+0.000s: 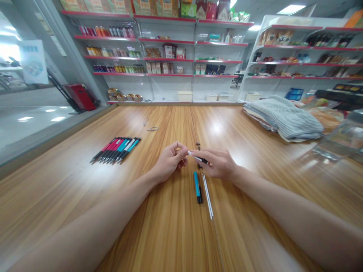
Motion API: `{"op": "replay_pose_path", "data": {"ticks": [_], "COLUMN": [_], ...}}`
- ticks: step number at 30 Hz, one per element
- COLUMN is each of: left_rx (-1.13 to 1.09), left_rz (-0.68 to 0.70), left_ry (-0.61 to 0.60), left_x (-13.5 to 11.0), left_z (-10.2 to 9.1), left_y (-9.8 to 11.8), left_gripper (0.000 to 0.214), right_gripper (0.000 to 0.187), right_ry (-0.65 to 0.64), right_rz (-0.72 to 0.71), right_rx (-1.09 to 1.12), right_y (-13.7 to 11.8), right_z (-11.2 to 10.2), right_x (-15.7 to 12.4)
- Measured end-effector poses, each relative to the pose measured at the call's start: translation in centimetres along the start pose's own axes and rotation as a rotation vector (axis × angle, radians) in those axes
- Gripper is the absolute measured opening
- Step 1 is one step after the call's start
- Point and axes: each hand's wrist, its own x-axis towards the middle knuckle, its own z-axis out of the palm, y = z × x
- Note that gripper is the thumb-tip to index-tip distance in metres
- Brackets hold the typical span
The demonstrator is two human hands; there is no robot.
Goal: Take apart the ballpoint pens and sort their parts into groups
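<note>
Grips a slim white-and-black plastic pen (199, 158) in left hand (169, 160) and right hand (219, 162), seemingly working its white end (190, 153), needing steadiness next.

Folded cloths (292, 117) lie near a clear container (334, 136), before stocked shelves (167, 75).

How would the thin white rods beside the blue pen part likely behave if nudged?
The white rods look straight, so probably fairly stiff. Being so slender, they are likely light. On the smooth-looking tabletop they may slide or roll easily.
</note>
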Motion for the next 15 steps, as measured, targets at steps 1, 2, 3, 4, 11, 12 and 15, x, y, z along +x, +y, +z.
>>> {"op": "replay_pose_path", "data": {"ticks": [1, 2, 3, 4, 11, 12, 15], "left_rx": [0.039, 0.069, 0.093, 0.114, 0.238, 0.258, 0.306], "left_rz": [-0.001, -0.003, -0.006, -0.010, -0.022, -0.021, -0.016], "left_ry": [0.002, 0.004, 0.003, 0.000, -0.070, -0.077, -0.089], "left_x": [-0.06, -0.10, -0.12, -0.12, -0.05, -0.07, -0.09], "left_z": [0.04, 0.08, 0.12, 0.16, 0.52, 0.57, 0.65], "left_y": [-0.01, 0.01, 0.06, 0.14, 0.51, 0.53, 0.58], "left_gripper": [0.032, 0.031, 0.031, 0.031, 0.029, 0.028, 0.026], "right_gripper": [0.031, 0.029, 0.027, 0.025, 0.027, 0.026, 0.023], "right_ry": [0.032, 0.070, 0.113, 0.158, 0.339, 0.359, 0.441], "right_rz": [0.034, 0.063, 0.086, 0.105, 0.257, 0.233, 0.115], "right_rx": [0.009, 0.018, 0.027, 0.037, 0.108, 0.107, 0.067], "right_y": [0.15, 0.27, 0.35, 0.37, -0.22, -0.22, -0.07], "right_z": [0.13, 0.23, 0.30, 0.33, 0.35, 0.44, 0.73], "right_x": [-0.09, -0.14, -0.17, -0.17, 0.16, 0.20, 0.27]}}
